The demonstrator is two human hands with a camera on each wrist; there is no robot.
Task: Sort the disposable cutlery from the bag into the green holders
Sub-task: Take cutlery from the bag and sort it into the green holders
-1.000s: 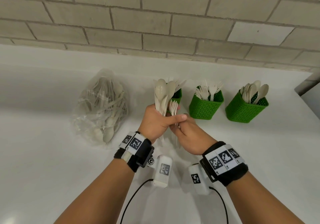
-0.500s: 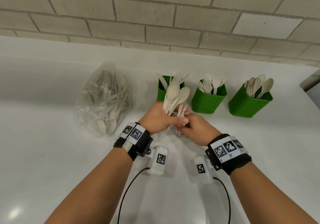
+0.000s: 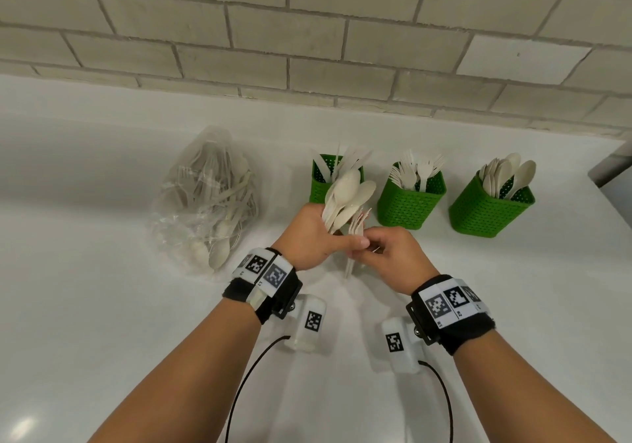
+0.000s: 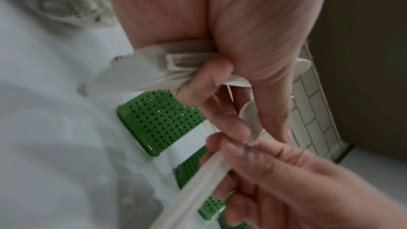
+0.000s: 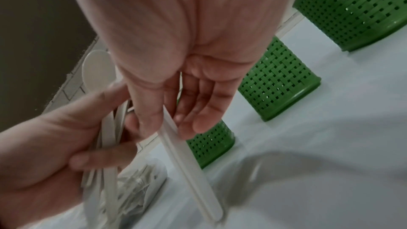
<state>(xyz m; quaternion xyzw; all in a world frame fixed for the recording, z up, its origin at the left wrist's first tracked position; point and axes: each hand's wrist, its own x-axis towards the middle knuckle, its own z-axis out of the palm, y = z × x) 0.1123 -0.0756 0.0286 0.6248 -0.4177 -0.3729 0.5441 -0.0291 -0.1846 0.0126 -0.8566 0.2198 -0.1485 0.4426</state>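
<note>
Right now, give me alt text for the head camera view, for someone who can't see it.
Left hand grips a bunch of spoons while the right hand pinches forks from it, above a white counter with a clear bag of cutlery and three green holders.

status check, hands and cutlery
Left hand grips spoon bunch. Right hand pinches forks. Fork holder path clear.
</note>
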